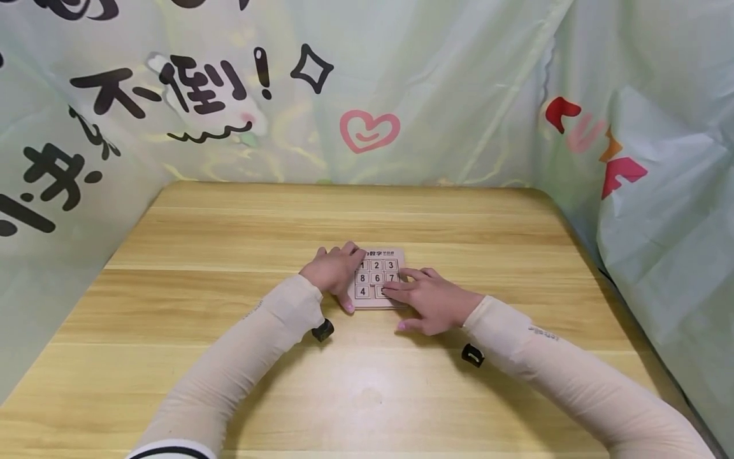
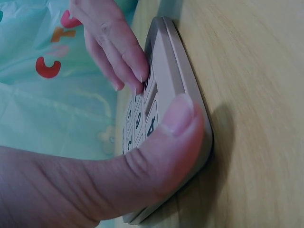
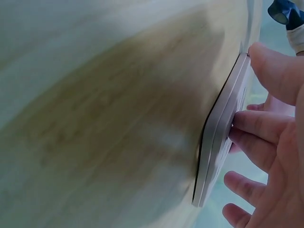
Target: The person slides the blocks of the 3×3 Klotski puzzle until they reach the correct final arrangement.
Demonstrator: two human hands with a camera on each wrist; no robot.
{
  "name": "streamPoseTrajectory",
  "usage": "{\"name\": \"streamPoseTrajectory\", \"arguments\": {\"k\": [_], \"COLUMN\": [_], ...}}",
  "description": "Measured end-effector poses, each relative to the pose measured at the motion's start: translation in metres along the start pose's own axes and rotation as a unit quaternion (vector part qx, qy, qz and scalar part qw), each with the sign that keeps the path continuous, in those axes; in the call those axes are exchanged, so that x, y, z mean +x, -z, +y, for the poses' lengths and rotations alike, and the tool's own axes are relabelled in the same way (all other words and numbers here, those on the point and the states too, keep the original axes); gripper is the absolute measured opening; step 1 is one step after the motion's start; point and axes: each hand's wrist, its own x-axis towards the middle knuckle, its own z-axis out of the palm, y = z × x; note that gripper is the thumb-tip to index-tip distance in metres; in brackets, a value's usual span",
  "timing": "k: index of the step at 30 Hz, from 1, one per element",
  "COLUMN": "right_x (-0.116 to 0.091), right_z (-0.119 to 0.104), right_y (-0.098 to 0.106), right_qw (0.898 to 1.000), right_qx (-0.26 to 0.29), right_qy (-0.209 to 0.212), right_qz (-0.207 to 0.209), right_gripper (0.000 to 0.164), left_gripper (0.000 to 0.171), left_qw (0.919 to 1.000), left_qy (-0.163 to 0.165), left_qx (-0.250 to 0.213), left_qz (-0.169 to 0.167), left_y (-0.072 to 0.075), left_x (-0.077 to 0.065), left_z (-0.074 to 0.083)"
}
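Note:
A pale number slide puzzle (image 1: 375,305) lies flat on the table, with tiles 1, 2, 3 on top, then 8, 6, 7, then 4 and 5. The 5 tile sits between the middle and right columns, partly covered by a fingertip. My left hand (image 1: 335,271) grips the board at its left side, fingers at the upper corner. In the left wrist view its thumb (image 2: 156,152) presses on the near edge. Two fingertips of my right hand (image 1: 436,303) touch the lower right tiles; in the right wrist view the other fingers (image 3: 247,187) stay off the board.
The wooden table (image 1: 367,382) extends around the puzzle on all sides. Behind it hangs a pale green printed curtain (image 1: 447,95), which also drapes along both sides. A small black wrist device (image 1: 323,330) sits below the left wrist, another (image 1: 473,355) below the right.

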Motion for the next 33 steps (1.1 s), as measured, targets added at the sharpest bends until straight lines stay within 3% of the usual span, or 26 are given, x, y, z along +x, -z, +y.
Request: {"name": "streamPoseTrajectory", "arguments": {"k": [14,23,33], "right_x": [0.008,0.004,0.004], "right_z": [-0.003,0.012,0.016], "right_y": [0.001,0.002,0.002], "right_qw": [1.000,0.999,0.999], "right_qx": [0.003,-0.007,0.001], "right_qy": [-0.001,-0.032,-0.047], "right_qz": [-0.012,-0.001,-0.015], "right_gripper": [0.073,0.075,0.076], "left_gripper": [0.121,0.120,0.120], "left_qw": [0.9999,0.9996,0.9997], "left_qy": [0.001,0.010,0.009], "left_qx": [-0.001,0.014,0.013], "left_qz": [-0.017,-0.022,-0.021], "left_y": [0.003,0.002,0.003], "left_x": [0.001,0.005,0.004], "left_z": [0.002,0.003,0.003]}}
